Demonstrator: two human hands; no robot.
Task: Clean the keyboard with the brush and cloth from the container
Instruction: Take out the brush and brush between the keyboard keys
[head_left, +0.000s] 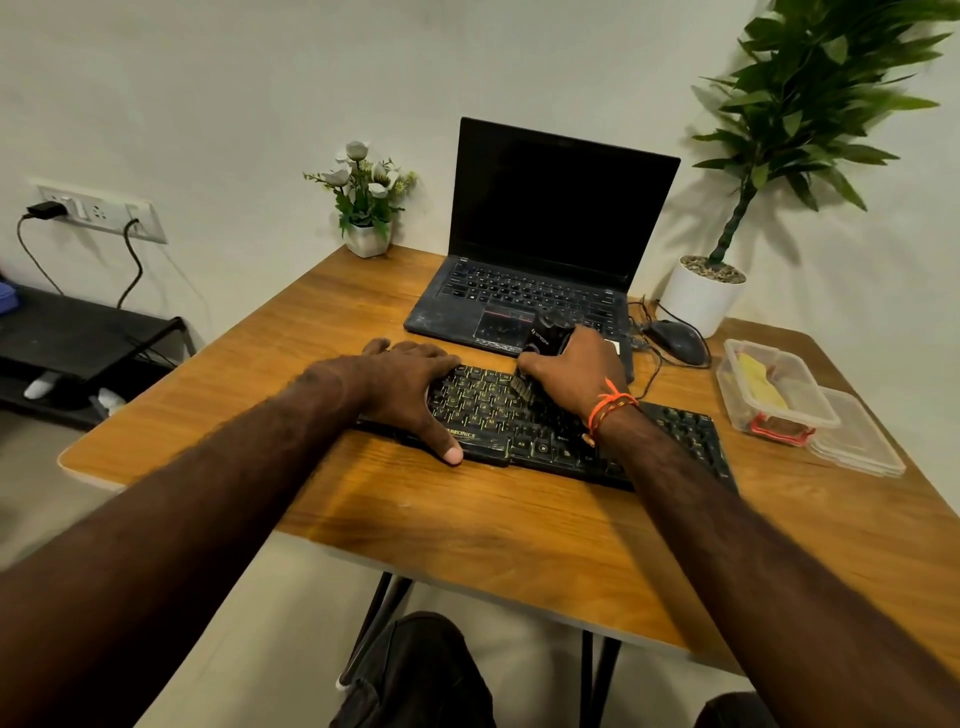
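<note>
The wooden desk (467, 525) is being seen from above, and the black keyboard (524, 421) is lying on it near the front edge, a little slanted. The left end of the keyboard is being covered by the left hand (405, 389), whose fingers are lying flat and relaxed on it, with the thumb at the near edge. The black brush (540, 345) is being held by the right hand (571, 371), the fingers being curled around its body, and its bristles are being pressed on the keys. At the right, the clear container (779, 389) is standing with its lid (857, 441) beside it. Behind the keyboard, an open laptop (550, 234) is being kept.
</note>
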